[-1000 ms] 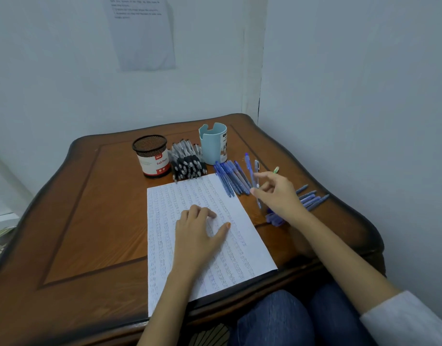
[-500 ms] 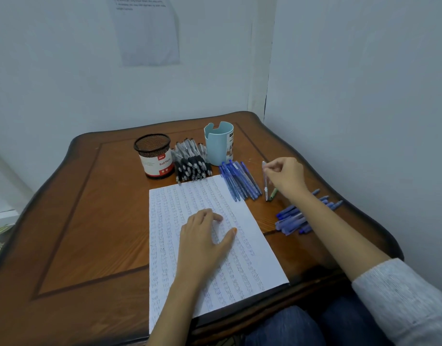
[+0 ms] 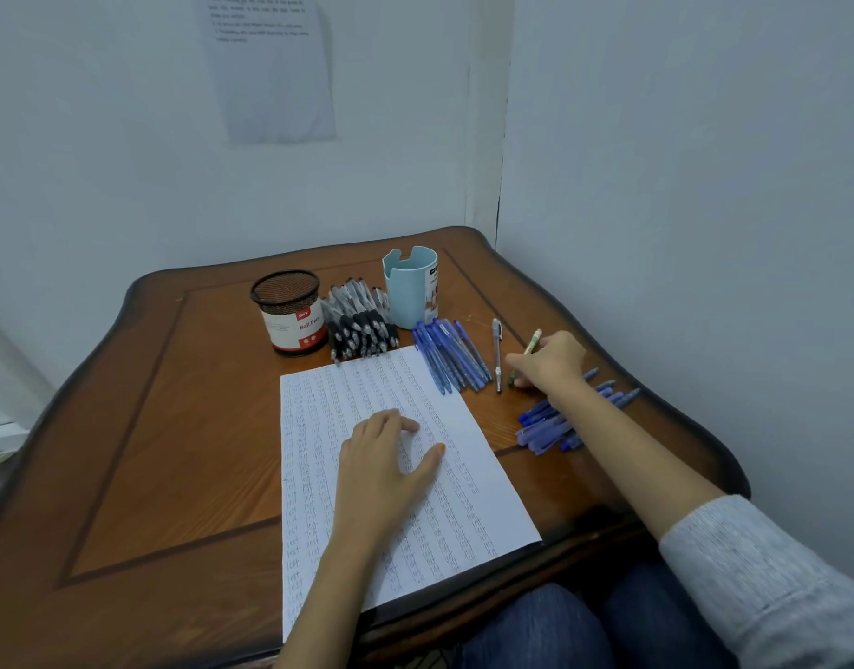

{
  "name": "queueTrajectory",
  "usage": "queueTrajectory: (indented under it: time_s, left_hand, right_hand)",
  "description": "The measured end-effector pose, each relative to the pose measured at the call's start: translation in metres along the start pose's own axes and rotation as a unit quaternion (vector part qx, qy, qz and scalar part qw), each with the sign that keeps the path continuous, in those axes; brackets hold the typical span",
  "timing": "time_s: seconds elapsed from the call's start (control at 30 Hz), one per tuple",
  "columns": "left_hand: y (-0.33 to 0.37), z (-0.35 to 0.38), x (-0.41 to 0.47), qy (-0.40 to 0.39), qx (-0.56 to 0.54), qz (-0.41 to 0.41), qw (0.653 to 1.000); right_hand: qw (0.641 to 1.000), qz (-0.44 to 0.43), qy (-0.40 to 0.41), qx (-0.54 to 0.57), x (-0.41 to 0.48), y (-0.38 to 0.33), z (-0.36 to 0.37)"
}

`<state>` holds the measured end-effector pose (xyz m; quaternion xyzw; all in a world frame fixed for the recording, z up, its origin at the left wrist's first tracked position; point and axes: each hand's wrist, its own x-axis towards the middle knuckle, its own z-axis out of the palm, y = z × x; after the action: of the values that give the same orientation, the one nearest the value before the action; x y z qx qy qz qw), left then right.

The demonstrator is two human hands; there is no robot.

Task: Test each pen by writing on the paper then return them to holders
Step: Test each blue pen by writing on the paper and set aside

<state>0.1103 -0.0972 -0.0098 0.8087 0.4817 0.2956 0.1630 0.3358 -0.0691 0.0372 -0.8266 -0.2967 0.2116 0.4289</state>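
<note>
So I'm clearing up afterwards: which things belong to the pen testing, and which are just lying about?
Job: paper under the left hand, mesh holder, blue holder, black pens, blue pens, loose blue pens, clear pen, green pen in the right hand.
Lying about: printed sheet on the wall.

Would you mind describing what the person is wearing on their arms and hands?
The right arm wears a light grey knitted sleeve that leaves the forearm bare. The left forearm is bare, with no sleeve in view. Neither left hand nor right hand shows gloves, rings or a watch.
</note>
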Motion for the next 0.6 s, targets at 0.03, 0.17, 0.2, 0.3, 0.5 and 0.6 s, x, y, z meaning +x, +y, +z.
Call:
queueTrajectory:
  time_s: [0.03, 0.17, 0.2, 0.3, 0.5, 0.6]
  left_hand:
    - [0.000, 0.000, 0.000, 0.001, 0.000, 0.001, 1.000]
    - [0.000, 0.000, 0.000, 0.002, 0.000, 0.002, 1.000]
    - [0.000, 0.000, -0.001, 0.003, 0.000, 0.003, 1.000]
    - [0.001, -0.001, -0.001, 0.006, 0.000, 0.007, 1.000]
    - [-0.001, 0.001, -0.001, 0.018, -0.002, 0.013, 1.000]
    - [-0.001, 0.001, -0.003, 0.040, 0.000, 0.020, 0.999]
  right_hand:
    - [0.999, 0.014, -0.010, 0.046, -0.002, 0.000, -0.002]
    - [0.970, 0.037, -0.088, 0.224, -0.017, 0.001, -0.011]
    - [0.961, 0.031, -0.125, 0.244, -0.024, 0.001, -0.014]
    - [0.940, -0.001, -0.204, 0.273, -0.046, 0.002, -0.018]
    - [0.895, -0.023, -0.304, 0.325, -0.087, 0.014, -0.009]
    - [0.929, -0.076, -0.260, 0.251, -0.100, 0.023, -0.006]
